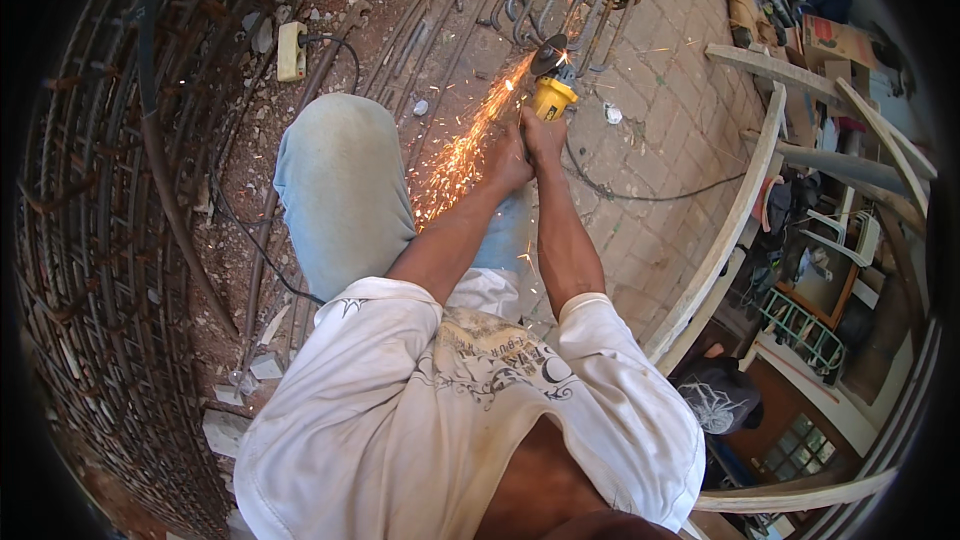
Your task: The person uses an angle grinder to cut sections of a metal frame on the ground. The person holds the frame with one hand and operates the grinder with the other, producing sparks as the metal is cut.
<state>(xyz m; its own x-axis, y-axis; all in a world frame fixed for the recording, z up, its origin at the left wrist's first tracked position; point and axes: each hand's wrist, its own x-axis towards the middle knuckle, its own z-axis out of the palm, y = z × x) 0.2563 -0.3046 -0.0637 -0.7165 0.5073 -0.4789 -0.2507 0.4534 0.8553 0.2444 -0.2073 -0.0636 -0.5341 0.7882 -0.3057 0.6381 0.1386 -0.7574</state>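
Observation:
A yellow angle grinder (pixel 553 100) is gripped in front of me, its dark cutting disc (pixel 549 55) at the far end. My right hand (pixel 544 138) is closed round the grinder's body. Against it, my left hand (pixel 508 162) is also closed at the grinder's rear; its fingers are partly hidden. Orange sparks (pixel 470 145) stream from the disc toward me and to the left, past my left forearm. Bent steel rebar pieces (pixel 545 0) lie just beyond the disc, with a bright glow at the disc's edge. The exact contact point is too small to tell.
Stacked rusty rebar (pixel 110 270) fills the left side. A pale power socket block (pixel 292 52) with a black cable lies on the rubble. Another cable (pixel 650 197) crosses the brick paving at right. Wooden planks (pixel 730 230) border a heap of household clutter.

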